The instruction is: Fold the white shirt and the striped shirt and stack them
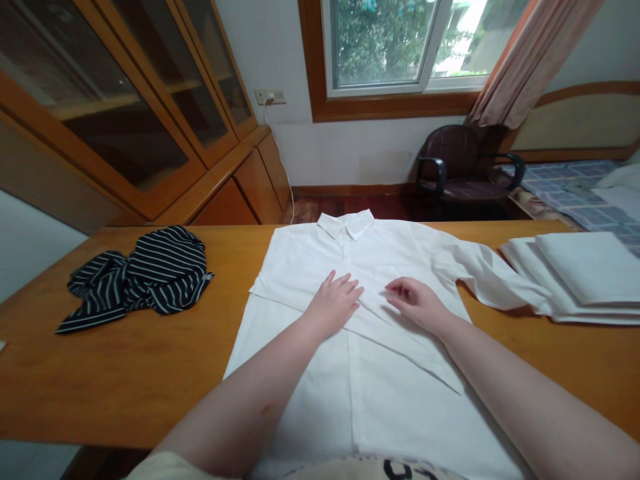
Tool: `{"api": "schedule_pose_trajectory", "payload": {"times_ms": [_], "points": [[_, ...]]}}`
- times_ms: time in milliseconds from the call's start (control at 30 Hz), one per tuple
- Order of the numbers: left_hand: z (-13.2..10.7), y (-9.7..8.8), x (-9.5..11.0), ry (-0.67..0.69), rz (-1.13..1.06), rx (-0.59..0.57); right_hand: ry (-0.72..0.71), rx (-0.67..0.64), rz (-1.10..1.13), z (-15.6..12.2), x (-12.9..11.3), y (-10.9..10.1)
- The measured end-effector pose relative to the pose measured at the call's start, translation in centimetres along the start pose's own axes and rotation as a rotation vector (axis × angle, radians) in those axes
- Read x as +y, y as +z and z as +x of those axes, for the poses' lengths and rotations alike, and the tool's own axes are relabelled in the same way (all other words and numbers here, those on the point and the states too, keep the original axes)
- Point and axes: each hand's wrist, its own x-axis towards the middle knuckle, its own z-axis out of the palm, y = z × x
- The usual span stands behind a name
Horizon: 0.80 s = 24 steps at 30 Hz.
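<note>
A white collared button-up shirt (310,360) lies front up on the table, its collar at the far edge. One sleeve is laid diagonally across the front, while the other sleeve (493,277) stretches out to the right. My left hand (337,301) rests flat on the folded-over sleeve near the shirt's middle, fingers spread. Just right of it, my right hand (417,303) is at the shirt's chest with fingers loosely curled and a gap between thumb and fingers. No fabric shows in its grasp.
A bunched black-and-white striped cloth (160,270) lies on the left of the wooden table (150,380). Folded white cloths (585,273) are stacked at the right, touching the outstretched sleeve's end. Beyond the table stand an armchair (453,163) and a glass-fronted cabinet (200,160).
</note>
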Motion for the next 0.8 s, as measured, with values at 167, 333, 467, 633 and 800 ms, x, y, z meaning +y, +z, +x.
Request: {"api": "schedule_pose_trajectory", "payload": {"times_ms": [167,333,467,633,800], "points": [[0.1,0.1,-1.0,0.116,0.024,0.004,-0.132,-0.285,-0.344,-0.5,-2.5,-0.3],[0.1,-0.5,-1.9,0.124,0.017,0.007,-0.121,-0.365,-0.475,-0.4,-3.6,-0.4],[-0.1,-1.0,-2.7,0.149,-0.05,-0.051,-0.115,-0.363,-0.498,-0.4,-3.7,-0.3],[0.0,-1.0,-3.6,0.098,-0.025,-0.037,-0.124,-0.355,-0.538,-0.5,-3.7,-0.1],[0.1,-1.1,-3.6,0.089,0.019,0.042,-0.14,-0.329,-0.531,-0.5,-3.5,0.0]]}}
